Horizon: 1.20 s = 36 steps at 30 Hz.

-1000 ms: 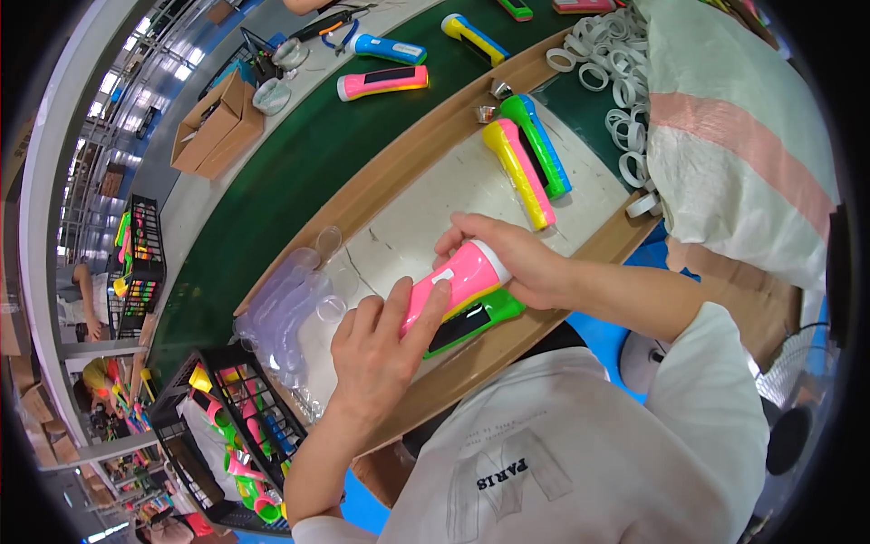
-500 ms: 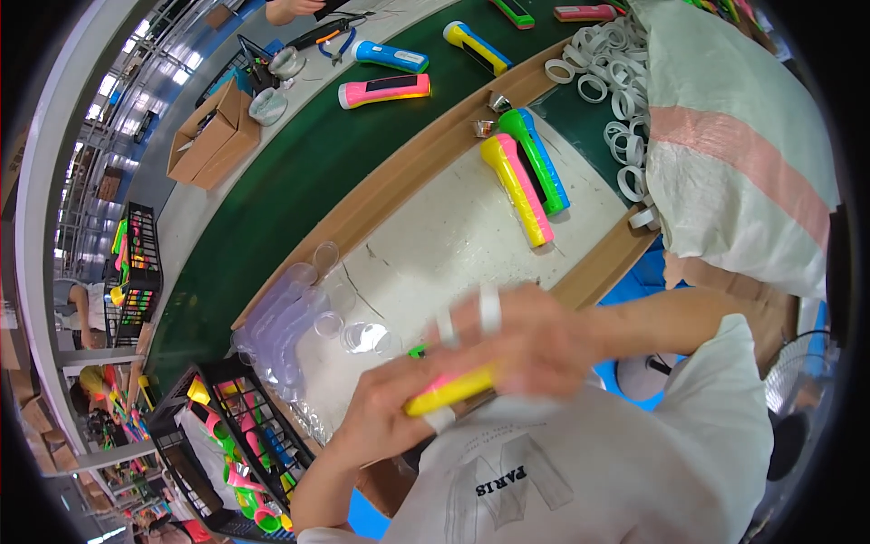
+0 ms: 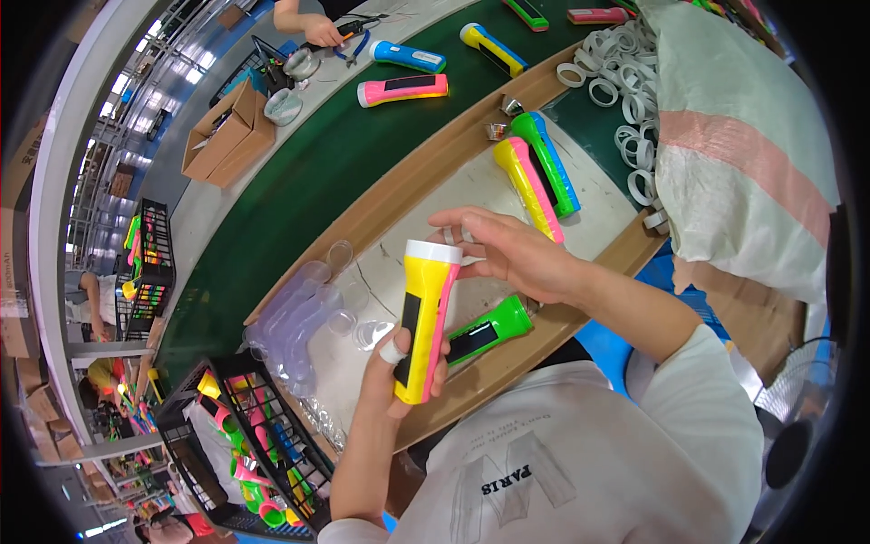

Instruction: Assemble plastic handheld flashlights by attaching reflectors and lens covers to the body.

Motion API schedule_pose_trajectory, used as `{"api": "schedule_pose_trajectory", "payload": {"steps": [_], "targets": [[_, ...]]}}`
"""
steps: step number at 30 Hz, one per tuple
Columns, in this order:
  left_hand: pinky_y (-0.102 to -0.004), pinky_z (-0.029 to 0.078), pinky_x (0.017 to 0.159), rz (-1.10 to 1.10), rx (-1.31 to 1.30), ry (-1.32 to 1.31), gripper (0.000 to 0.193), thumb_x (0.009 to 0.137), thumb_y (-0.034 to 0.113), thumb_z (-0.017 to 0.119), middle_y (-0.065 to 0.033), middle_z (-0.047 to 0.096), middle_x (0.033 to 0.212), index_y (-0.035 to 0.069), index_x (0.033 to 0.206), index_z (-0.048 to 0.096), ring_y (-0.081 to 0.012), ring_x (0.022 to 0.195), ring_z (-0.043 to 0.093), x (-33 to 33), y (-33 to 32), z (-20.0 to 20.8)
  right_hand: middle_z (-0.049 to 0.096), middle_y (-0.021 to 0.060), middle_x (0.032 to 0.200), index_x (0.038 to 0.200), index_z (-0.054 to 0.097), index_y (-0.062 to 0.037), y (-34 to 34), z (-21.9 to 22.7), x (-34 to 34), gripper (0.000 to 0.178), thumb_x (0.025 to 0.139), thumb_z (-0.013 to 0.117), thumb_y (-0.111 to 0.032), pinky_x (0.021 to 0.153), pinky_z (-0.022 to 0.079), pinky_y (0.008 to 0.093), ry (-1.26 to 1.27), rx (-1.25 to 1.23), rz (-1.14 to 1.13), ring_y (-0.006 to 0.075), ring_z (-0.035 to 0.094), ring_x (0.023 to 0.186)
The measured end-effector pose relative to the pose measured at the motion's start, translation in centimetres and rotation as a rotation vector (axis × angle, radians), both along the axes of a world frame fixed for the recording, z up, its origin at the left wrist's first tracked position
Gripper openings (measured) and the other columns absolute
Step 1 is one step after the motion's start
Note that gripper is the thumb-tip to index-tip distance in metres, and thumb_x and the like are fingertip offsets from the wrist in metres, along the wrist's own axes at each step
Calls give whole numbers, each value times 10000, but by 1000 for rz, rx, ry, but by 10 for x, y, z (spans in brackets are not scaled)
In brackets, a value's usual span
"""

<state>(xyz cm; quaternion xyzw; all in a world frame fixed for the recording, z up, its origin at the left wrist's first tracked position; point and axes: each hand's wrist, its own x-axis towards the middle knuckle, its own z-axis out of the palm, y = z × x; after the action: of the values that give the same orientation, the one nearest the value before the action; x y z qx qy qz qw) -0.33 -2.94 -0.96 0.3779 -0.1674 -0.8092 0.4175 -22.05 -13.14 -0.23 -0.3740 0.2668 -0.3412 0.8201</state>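
My left hand is closed around the lower body of a yellow and pink flashlight. It stands nearly upright, its head up, with a white ring around the rim and a dark panel on its side. Beside that head is my right hand, fingers stretched and apart, the fingertips close to the ring; whether they touch it I cannot tell. Behind the held one, a green flashlight lies in the cardboard tray. Farther back in it rest a yellow and pink flashlight and a green and blue one.
Clear round lenses are piled at the tray's left end. White rings lie heaped beside a large woven sack. A black crate of colourful parts stands at lower left. Several flashlights lie on the green belt; another person's hand is beyond.
The flashlight has been raised from low near my body to upright over the tray. My right hand has come off it and opened. The green flashlight in the tray now shows more fully.
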Motion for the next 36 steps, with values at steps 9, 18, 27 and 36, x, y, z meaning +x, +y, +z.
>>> {"api": "schedule_pose_trajectory", "payload": {"steps": [9, 18, 27, 36], "targets": [[-279, 512, 664, -86, -313, -385, 644, 910, 416, 595, -125, 597, 1028, 51, 1385, 358, -177, 768, 597, -47, 22, 1, 588, 134, 1095, 1165, 485, -75, 32, -14, 18, 311, 916, 620, -202, 983, 470, 396, -107, -89, -332, 275, 601, 1096], [-309, 472, 497, -101, -31, 394, 710, 773, 74, 720, -129, 544, 803, 108, 1357, 318, -209, 571, 553, -67, 63, 18, 582, 176, 1051, 875, 419, -113, 54, -9, 19, 299, 793, 697, -184, 1009, 454, 454, -802, 113, -79, 338, 627, 1043], [-420, 516, 781, -92, -703, -1167, 672, 756, 66, 668, -250, 612, 1049, 21, 1339, 337, -398, 923, 643, -60, 28, -12, 592, 156, 1035, 1048, 471, -90, 50, -16, 13, 310, 814, 674, -112, 915, 482, 361, -159, -77, -434, 267, 610, 1039], [-301, 484, 768, 208, -615, -1277, 649, 890, 267, 645, -131, 601, 1050, -33, 1383, 350, -206, 868, 585, 40, -136, -1, 583, 126, 854, 882, 628, -24, 22, -35, -166, 325, 743, 741, -295, 768, 467, 382, 2120, -1090, -382, 287, 559, 904]]}}
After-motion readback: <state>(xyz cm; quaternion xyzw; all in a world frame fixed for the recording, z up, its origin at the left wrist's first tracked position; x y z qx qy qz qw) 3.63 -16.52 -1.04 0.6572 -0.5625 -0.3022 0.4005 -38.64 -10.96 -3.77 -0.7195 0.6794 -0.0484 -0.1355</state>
